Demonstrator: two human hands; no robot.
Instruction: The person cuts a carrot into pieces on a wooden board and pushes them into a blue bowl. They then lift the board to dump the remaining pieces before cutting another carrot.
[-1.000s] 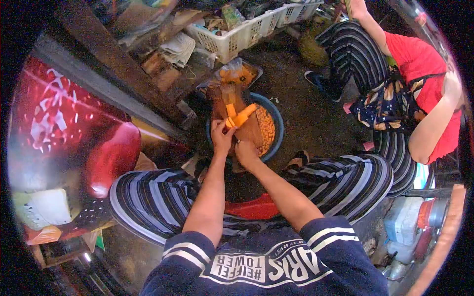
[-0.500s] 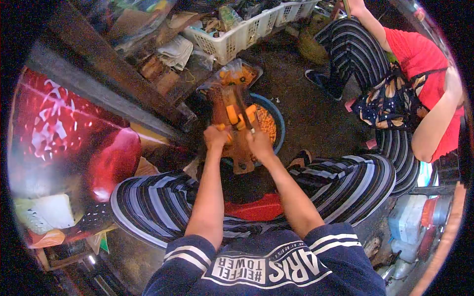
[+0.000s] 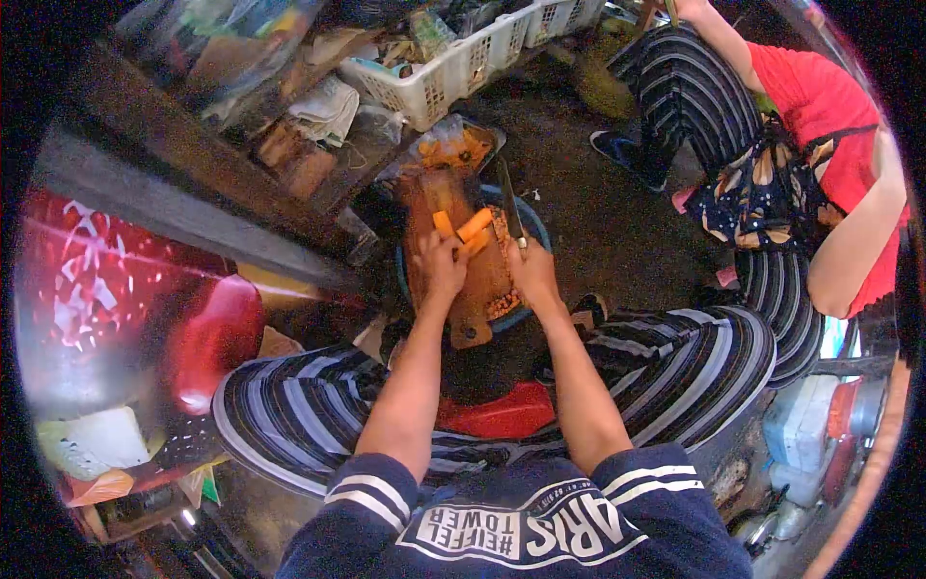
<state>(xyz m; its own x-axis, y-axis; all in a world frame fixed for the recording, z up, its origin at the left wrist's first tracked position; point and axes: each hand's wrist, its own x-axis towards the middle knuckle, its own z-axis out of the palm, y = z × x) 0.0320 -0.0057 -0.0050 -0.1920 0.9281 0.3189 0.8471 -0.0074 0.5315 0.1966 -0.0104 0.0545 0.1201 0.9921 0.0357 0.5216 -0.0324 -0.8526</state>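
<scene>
Now carrot (image 3: 470, 228) under left grip (image 3: 442, 267) (on board (image 3: 480, 282))

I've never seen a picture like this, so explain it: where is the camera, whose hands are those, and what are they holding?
The round, warped picture comes from a camera worn on a person's head, looking down past their own arms. No machine is here, only two bare hands. The left hand grips orange vegetable pieces on a wooden cutting board, which lies across a blue basin. The right hand holds a knife, its blade pointing away from the body. In the basin beside the board lie chopped orange bits. At upper right is another person in a red top; that arm is not the wearer's.
</scene>
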